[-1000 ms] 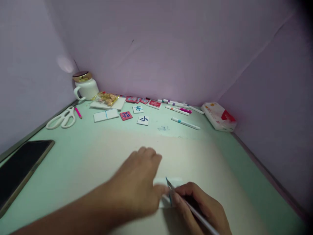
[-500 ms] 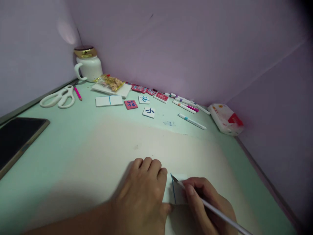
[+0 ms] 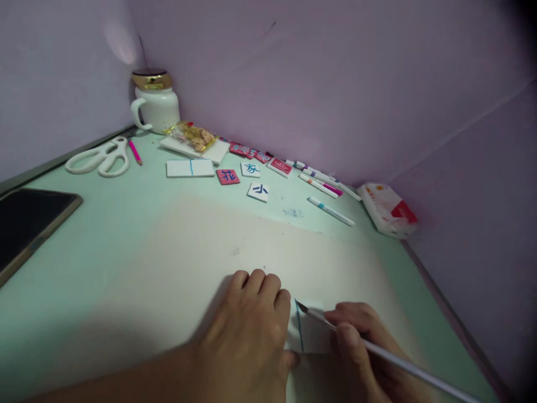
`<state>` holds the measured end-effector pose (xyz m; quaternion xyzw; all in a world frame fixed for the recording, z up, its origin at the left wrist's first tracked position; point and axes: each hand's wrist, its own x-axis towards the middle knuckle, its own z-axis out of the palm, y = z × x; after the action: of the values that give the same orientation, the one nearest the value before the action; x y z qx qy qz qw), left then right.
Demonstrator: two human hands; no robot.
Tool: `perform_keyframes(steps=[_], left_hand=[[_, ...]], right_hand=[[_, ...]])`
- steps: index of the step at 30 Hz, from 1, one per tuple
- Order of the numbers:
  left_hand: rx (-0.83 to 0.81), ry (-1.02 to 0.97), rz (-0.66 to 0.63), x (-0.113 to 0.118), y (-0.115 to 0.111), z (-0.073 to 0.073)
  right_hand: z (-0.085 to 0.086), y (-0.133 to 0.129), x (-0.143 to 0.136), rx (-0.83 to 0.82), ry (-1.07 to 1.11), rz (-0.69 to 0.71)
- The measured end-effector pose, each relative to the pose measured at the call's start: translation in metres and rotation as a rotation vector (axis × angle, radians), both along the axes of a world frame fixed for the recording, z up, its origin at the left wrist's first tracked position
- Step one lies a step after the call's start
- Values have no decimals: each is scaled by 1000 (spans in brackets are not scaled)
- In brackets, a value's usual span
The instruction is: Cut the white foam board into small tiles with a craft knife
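Observation:
My left hand (image 3: 249, 330) lies flat on the near part of the desk, pressing down the left part of a small white card (image 3: 310, 336) that has a blue line drawn down it. My right hand (image 3: 363, 350) grips a thin silver craft knife (image 3: 377, 352). The knife's blade tip rests at the far end of the blue line, just right of my left fingers. The card lies on a pale cream mat (image 3: 268, 252).
At the back stand a white mug (image 3: 156, 103), white scissors (image 3: 98, 158), a snack packet (image 3: 191, 136), several marked tiles (image 3: 258, 192), a lined white card (image 3: 190, 168), several pens (image 3: 331, 211) and a tissue pack (image 3: 388, 210). A dark tablet (image 3: 25, 224) lies at the left edge.
My left hand has settled flat onto the card and my right hand has shifted slightly right; the blade tip now sits at the far end of the blue line. The camera view drifted downward.

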<state>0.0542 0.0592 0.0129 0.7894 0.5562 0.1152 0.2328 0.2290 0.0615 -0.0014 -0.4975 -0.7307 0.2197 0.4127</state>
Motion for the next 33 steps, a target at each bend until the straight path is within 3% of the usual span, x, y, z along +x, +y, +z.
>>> perform_keyframes(steps=[3, 9, 13, 19, 33], left_hand=[[0, 4, -17, -1, 0, 3], [16, 22, -42, -3, -2, 7], [55, 28, -39, -3, -2, 5], [30, 26, -57, -4, 1, 8], [8, -13, -36, -4, 0, 9]], right_hand=[[-2, -2, 2, -39, 130, 33], [3, -3, 1, -292, 389, 175], [3, -3, -3, -420, 504, 135], [-5, -10, -1, -439, 351, 151], [-3, -11, -14, -442, 340, 56]])
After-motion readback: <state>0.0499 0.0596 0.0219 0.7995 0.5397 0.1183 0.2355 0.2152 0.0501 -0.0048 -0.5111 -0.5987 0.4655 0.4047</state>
